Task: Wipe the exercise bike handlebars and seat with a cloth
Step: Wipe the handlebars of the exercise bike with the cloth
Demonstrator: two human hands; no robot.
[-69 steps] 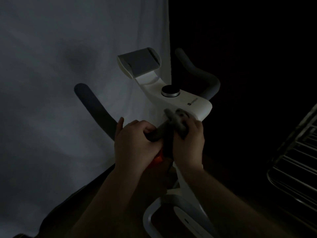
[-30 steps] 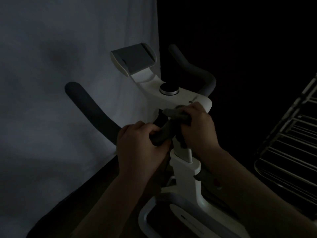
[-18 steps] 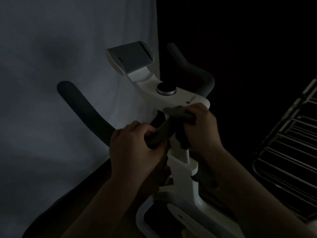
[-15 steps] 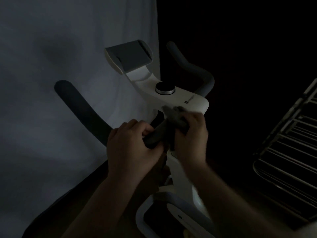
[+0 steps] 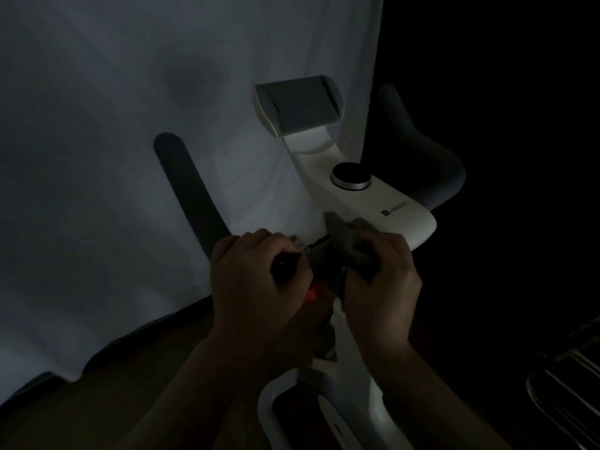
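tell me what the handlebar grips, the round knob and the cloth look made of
Handlebar grips: probably foam or rubber, dull dark grey, no shine.
Round knob: likely metal rim, bright silvery band, with a dark matte top.
Cloth: soft grey fabric, crumpled in folds under the right hand; weave too dim to tell.

Exercise bike console [image 5: 383, 203]: knob [image 5: 351, 180] on top, tablet holder [image 5: 298, 107] behind it. Handlebars: left bar [image 5: 188, 190], right bar [image 5: 422, 151]. Left hand [image 5: 256, 280] and right hand [image 5: 381, 280] before console, cloth [image 5: 349, 241] between. Backdrop sheet [image 5: 130, 125] behind; wire rack [image 5: 565, 401] at right.
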